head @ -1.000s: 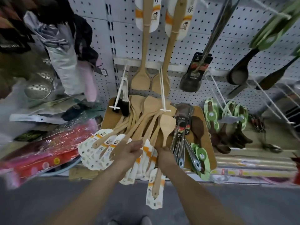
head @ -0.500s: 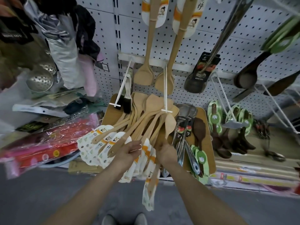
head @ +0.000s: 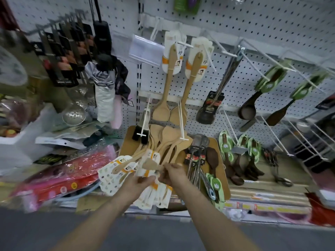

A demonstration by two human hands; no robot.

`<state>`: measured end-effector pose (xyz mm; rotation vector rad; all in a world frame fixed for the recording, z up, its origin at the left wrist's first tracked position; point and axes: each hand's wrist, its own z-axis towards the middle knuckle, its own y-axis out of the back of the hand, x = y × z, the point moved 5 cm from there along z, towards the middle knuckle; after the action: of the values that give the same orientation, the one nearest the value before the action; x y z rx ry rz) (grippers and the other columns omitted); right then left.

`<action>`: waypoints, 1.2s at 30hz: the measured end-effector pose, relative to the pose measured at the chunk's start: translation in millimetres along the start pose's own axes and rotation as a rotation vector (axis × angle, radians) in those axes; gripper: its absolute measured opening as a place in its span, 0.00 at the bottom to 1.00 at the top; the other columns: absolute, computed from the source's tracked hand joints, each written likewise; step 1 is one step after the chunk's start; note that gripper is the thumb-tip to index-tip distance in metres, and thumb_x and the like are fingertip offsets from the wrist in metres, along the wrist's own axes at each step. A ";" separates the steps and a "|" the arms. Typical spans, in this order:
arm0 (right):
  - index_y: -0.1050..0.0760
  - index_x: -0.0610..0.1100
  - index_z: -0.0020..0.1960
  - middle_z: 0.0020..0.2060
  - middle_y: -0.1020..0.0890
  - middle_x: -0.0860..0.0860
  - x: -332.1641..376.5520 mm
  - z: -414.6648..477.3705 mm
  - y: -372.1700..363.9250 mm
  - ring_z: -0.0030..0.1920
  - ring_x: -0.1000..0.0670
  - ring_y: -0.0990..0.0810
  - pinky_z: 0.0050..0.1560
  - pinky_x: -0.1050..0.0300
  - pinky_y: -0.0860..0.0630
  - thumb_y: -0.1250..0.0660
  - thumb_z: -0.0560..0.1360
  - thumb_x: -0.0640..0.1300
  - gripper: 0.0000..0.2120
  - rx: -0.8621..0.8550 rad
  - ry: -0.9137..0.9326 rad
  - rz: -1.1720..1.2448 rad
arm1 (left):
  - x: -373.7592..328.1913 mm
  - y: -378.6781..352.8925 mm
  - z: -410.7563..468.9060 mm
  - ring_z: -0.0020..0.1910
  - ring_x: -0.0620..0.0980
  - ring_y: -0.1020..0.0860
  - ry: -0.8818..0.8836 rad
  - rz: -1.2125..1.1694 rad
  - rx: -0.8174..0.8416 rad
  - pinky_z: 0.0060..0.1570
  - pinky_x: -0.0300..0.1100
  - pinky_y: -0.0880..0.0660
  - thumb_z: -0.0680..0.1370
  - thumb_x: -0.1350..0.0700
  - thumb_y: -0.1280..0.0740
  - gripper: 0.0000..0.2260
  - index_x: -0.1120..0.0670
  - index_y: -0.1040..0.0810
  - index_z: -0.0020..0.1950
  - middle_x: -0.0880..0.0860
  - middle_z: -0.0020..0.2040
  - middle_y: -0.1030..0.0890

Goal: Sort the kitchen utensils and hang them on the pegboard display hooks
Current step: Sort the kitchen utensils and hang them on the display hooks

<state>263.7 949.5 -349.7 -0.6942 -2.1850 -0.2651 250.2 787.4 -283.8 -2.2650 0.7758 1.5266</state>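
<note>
Now both my hands are on one carded wooden spatula.
My left hand (head: 138,180) pinches its white card; my right hand (head: 172,173) clamps the wooden spatula (head: 151,164), lifted over the spatula pile (head: 163,142) at the wooden board's (head: 220,153) front edge; two wooden spoons (head: 163,98) hang on pegboard hooks (head: 183,44) above.

Hands' 12 o'clock: two white hook prongs (head: 181,122) jut forward over wooden spatula pile (head: 163,142), narrow gap between prongs. Above, two hung wooden spoons (head: 178,84) fill pegboard (head: 262,33) centre. 2 o'clock: empty wire hooks (head: 308,131), open reach between. 10 o'clock: folded umbrellas (head: 106,91) crowd panel. 3 o'clock: metal utensils (head: 196,160) beside right hand (head: 171,173).
</note>
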 end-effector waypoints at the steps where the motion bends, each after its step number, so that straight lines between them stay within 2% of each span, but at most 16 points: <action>1: 0.25 0.37 0.49 0.33 0.23 0.43 -1.8 -6.7 -10.0 0.27 0.49 0.24 0.31 0.55 0.20 0.41 0.83 0.41 0.09 0.016 -0.009 0.005 | 4.4 11.9 3.9 0.54 0.52 0.20 -0.026 -0.009 -0.048 0.60 0.51 0.24 0.74 0.44 0.30 0.14 0.54 0.19 0.47 0.51 0.49 0.16; 4: 0.26 0.38 0.49 0.32 0.23 0.43 0.3 -32.3 -36.3 0.29 0.47 0.23 0.33 0.54 0.22 0.46 0.83 0.39 0.11 0.058 0.040 -0.078 | -10.3 35.1 3.2 0.54 0.55 0.19 -0.098 -0.083 -0.118 0.58 0.54 0.23 0.79 0.52 0.35 0.08 0.54 0.20 0.46 0.56 0.51 0.16; 6: 0.26 0.38 0.48 0.30 0.23 0.43 6.3 -49.6 -48.6 0.29 0.46 0.24 0.35 0.52 0.22 0.47 0.82 0.38 0.12 0.088 0.094 -0.142 | -21.5 47.5 1.9 0.52 0.56 0.18 -0.134 -0.107 -0.143 0.56 0.55 0.22 0.80 0.54 0.36 0.06 0.52 0.20 0.49 0.56 0.49 0.16; 10: 0.25 0.40 0.48 0.33 0.22 0.43 21.0 -77.7 -61.5 0.31 0.47 0.22 0.35 0.53 0.21 0.46 0.83 0.38 0.12 0.124 0.181 -0.291 | -37.3 60.7 0.9 0.50 0.52 0.17 -0.196 -0.162 -0.147 0.52 0.48 0.20 0.81 0.58 0.38 0.07 0.53 0.21 0.54 0.52 0.49 0.15; 12: 0.26 0.45 0.49 0.33 0.21 0.46 33.2 -94.1 -62.9 0.30 0.50 0.22 0.31 0.57 0.24 0.44 0.81 0.37 0.09 0.084 0.261 -0.442 | -46.6 60.4 -1.1 0.48 0.52 0.16 -0.238 -0.146 -0.120 0.50 0.47 0.20 0.81 0.59 0.38 0.07 0.54 0.21 0.53 0.53 0.49 0.15; 14: 0.27 0.52 0.49 0.36 0.20 0.51 57.1 -110.4 -56.7 0.33 0.54 0.23 0.33 0.60 0.26 0.41 0.79 0.37 0.11 -0.048 0.447 -0.558 | -56.9 58.7 -4.7 0.46 0.53 0.16 -0.288 -0.096 -0.082 0.48 0.47 0.19 0.81 0.59 0.38 0.06 0.57 0.22 0.52 0.54 0.47 0.15; 16: 0.25 0.54 0.50 0.41 0.18 0.53 88.1 -134.6 -49.4 0.40 0.54 0.21 0.39 0.59 0.25 0.39 0.80 0.38 0.11 -0.151 0.628 -0.425 | -64.1 58.8 -6.7 0.46 0.54 0.16 -0.314 -0.061 -0.045 0.48 0.47 0.19 0.81 0.58 0.38 0.06 0.58 0.23 0.50 0.55 0.47 0.16; 18: 0.23 0.48 0.55 0.46 0.17 0.52 117.9 -157.7 -44.6 0.45 0.53 0.19 0.40 0.57 0.23 0.42 0.81 0.36 0.12 -0.139 0.738 -0.149 | -73.6 60.9 -9.2 0.46 0.56 0.16 -0.328 -0.043 -0.023 0.48 0.50 0.19 0.81 0.58 0.39 0.08 0.62 0.25 0.50 0.58 0.46 0.16; 20: 0.23 0.42 0.59 0.49 0.18 0.49 144.1 -179.6 -45.8 0.47 0.52 0.20 0.39 0.58 0.23 0.44 0.80 0.34 0.14 -0.071 0.809 0.002 | -81.2 63.4 -9.4 0.46 0.59 0.17 -0.329 -0.042 -0.011 0.48 0.52 0.19 0.81 0.59 0.38 0.09 0.66 0.27 0.48 0.62 0.46 0.17; 22: 0.22 0.41 0.58 0.49 0.18 0.47 160.7 -198.7 -50.4 0.45 0.52 0.21 0.38 0.58 0.24 0.43 0.81 0.39 0.12 -0.024 0.888 0.012 | -90.4 64.1 -11.8 0.44 0.58 0.16 -0.338 -0.026 -0.015 0.48 0.54 0.19 0.81 0.60 0.38 0.09 0.64 0.27 0.44 0.63 0.45 0.17; 24: 0.20 0.43 0.53 0.44 0.19 0.46 169.2 -209.8 -54.1 0.41 0.52 0.23 0.37 0.57 0.24 0.38 0.81 0.46 0.10 -0.080 0.949 -0.089 | -99.0 64.7 -11.1 0.42 0.54 0.16 -0.370 0.039 -0.015 0.46 0.54 0.19 0.80 0.58 0.37 0.08 0.61 0.25 0.44 0.59 0.42 0.16; 26: 0.21 0.41 0.49 0.38 0.20 0.47 173.9 -212.3 -56.0 0.37 0.51 0.24 0.33 0.58 0.24 0.35 0.80 0.45 0.08 -0.149 0.973 -0.118 | -107.8 64.7 -7.4 0.42 0.53 0.16 -0.412 0.114 -0.010 0.47 0.56 0.19 0.79 0.55 0.35 0.07 0.57 0.22 0.44 0.56 0.42 0.15; 28: 0.21 0.41 0.50 0.38 0.17 0.49 179.1 -209.1 -55.6 0.36 0.51 0.20 0.31 0.59 0.23 0.35 0.80 0.42 0.05 -0.151 0.936 -0.014 | -115.6 63.9 -1.0 0.42 0.53 0.17 -0.455 0.174 -0.008 0.48 0.57 0.21 0.78 0.54 0.34 0.06 0.54 0.21 0.42 0.54 0.41 0.16; 30: 0.20 0.41 0.54 0.41 0.14 0.50 186.7 -203.9 -52.7 0.37 0.50 0.18 0.34 0.56 0.20 0.34 0.80 0.41 0.06 -0.137 0.897 0.071 | -129.8 61.0 -0.2 0.44 0.50 0.18 -0.505 0.210 -0.024 0.49 0.53 0.21 0.78 0.55 0.33 0.05 0.52 0.20 0.44 0.51 0.41 0.16; 33: 0.20 0.40 0.55 0.44 0.14 0.48 198.4 -191.7 -47.1 0.41 0.48 0.17 0.36 0.58 0.19 0.34 0.80 0.42 0.08 -0.125 0.873 0.117 | -158.7 53.8 1.1 0.50 0.40 0.20 -0.567 0.155 -0.039 0.49 0.36 0.25 0.78 0.56 0.33 0.06 0.44 0.22 0.50 0.44 0.47 0.17; 36: 0.20 0.39 0.55 0.46 0.14 0.44 208.3 -180.2 -41.7 0.44 0.46 0.16 0.38 0.58 0.18 0.34 0.80 0.41 0.08 -0.121 0.854 0.148 | -189.0 45.9 5.2 0.48 0.39 0.19 -0.614 0.065 -0.048 0.47 0.32 0.26 0.79 0.57 0.34 0.06 0.45 0.21 0.51 0.45 0.48 0.16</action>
<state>247.7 923.6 -72.8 -0.6450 -1.3083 -0.5106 164.8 803.3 -109.8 -1.6463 0.6309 2.1250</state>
